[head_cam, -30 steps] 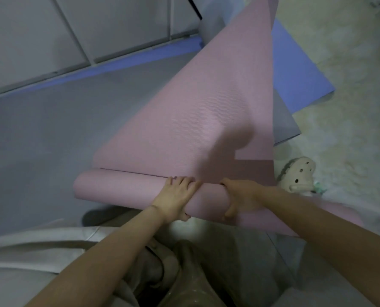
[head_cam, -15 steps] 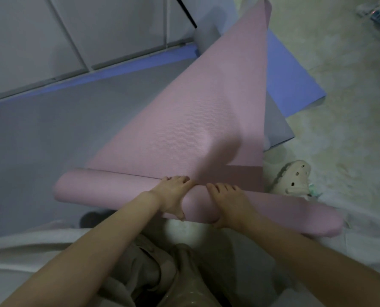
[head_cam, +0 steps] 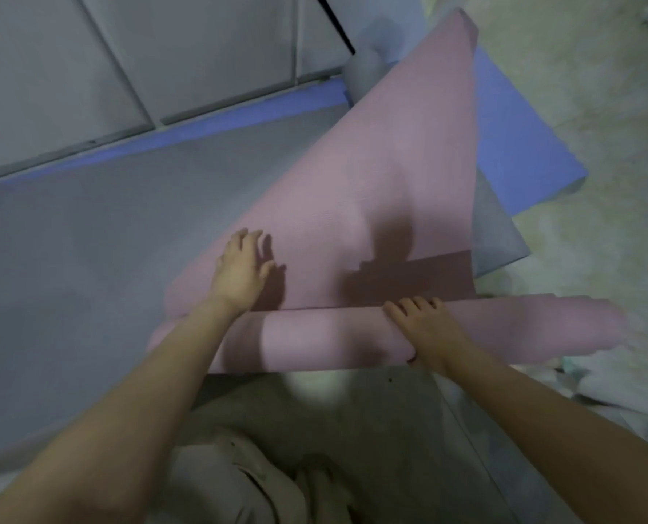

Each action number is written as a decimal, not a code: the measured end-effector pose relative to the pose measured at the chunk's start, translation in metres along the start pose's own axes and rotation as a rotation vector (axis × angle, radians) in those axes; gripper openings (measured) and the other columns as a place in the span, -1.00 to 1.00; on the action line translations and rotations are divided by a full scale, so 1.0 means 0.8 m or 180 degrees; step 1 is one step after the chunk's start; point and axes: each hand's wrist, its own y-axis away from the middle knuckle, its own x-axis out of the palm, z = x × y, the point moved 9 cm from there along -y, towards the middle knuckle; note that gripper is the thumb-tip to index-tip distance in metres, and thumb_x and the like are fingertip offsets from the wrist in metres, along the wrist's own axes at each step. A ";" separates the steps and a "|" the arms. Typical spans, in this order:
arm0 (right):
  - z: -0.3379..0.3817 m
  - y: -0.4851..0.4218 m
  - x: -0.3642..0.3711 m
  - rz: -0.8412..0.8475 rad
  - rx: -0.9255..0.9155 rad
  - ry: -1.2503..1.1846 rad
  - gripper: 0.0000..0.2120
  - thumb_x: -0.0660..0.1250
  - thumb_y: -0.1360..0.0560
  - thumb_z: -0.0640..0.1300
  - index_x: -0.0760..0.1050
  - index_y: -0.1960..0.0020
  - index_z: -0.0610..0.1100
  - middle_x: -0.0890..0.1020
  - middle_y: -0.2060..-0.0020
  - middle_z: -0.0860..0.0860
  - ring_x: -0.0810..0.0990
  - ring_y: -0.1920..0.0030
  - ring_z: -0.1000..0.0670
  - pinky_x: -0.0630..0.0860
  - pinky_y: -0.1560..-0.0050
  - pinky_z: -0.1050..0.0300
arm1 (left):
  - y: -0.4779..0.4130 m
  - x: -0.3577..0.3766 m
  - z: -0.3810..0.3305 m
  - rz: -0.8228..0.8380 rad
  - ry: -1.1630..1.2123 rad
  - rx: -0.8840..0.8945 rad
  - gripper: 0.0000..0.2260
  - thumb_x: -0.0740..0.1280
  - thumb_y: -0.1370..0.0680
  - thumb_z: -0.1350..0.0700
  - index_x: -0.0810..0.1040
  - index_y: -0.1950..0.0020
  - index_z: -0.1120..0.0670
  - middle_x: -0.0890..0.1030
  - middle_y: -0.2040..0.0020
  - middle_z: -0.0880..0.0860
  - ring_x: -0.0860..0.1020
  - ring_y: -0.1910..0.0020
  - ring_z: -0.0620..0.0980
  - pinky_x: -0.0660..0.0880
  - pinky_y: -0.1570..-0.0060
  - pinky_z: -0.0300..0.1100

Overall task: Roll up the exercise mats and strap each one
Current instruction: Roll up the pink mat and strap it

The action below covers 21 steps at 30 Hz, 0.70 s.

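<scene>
Head view: on the far left a big grey mat (head_cam: 88,259) lies flat on the floor. Behind it stand grey wall panels (head_cam: 125,51). A strip of a blue mat (head_cam: 239,119) peeks out between the panels and the grey mat, and more of it shows on the right side.

Next comes the left hand (head_cam: 239,270). Its grip is apart: the fingers are spread and lie flat, pressing on the flat part of the pink mat (head_cam: 371,183). The left arm crosses over the left end of the roll and hides a bit of it.

The pink mat lies on top of the grey mat, at a slant to it. The near end is rolled into a thick roll that runs left to right, just in front of the person's beige trousers (head_cam: 239,485). The rest is flat and reaches away to the top of the picture. A dark shadow (head_cam: 390,243) falls on the middle of it.

At the top, just beside the far end of the pink mat, is a grey tube shape (head_cam: 364,70), too blurry to name.

Then the right hand (head_cam: 428,330). Its grip is on the roll, with the fingers bent over the top and the thumb on the near side.

The roll's right end sticks out past the grey mat, over a pale rug (head_cam: 598,221).
</scene>
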 end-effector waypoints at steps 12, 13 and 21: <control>-0.036 -0.066 0.043 0.0349 -0.0093 0.0065 -0.10 0.47 -0.36 -0.02 -0.01 -0.50 -0.11 0.31 -0.35 -0.10 0.35 -0.30 -0.12 0.31 -0.25 -0.05 | -0.091 0.045 0.043 0.0473 -0.0243 -0.0455 -0.12 0.47 -0.42 -0.07 0.04 -0.54 0.17 0.17 -0.51 0.18 0.18 -0.44 0.20 0.19 -0.40 0.03; -0.038 -0.070 0.044 0.0389 -0.0101 0.0070 -0.09 0.47 -0.35 -0.02 -0.01 -0.50 -0.11 0.31 -0.35 -0.10 0.35 -0.30 -0.12 0.32 -0.25 -0.05 | -0.096 0.043 0.043 0.0446 -0.0307 -0.0505 -0.09 0.49 -0.38 -0.09 0.05 -0.53 0.17 0.21 -0.49 0.18 0.20 -0.43 0.20 0.19 -0.40 0.02; -0.042 -0.068 0.049 0.0521 -0.0175 0.0045 -0.07 0.45 -0.36 -0.03 -0.06 -0.53 -0.09 0.24 -0.39 -0.10 0.30 -0.35 -0.13 0.27 -0.27 -0.08 | -0.104 0.041 0.033 0.0715 -0.0437 -0.0479 -0.17 0.59 -0.24 -0.09 0.32 -0.38 0.15 0.31 -0.31 0.18 0.26 -0.33 0.17 0.22 -0.34 -0.06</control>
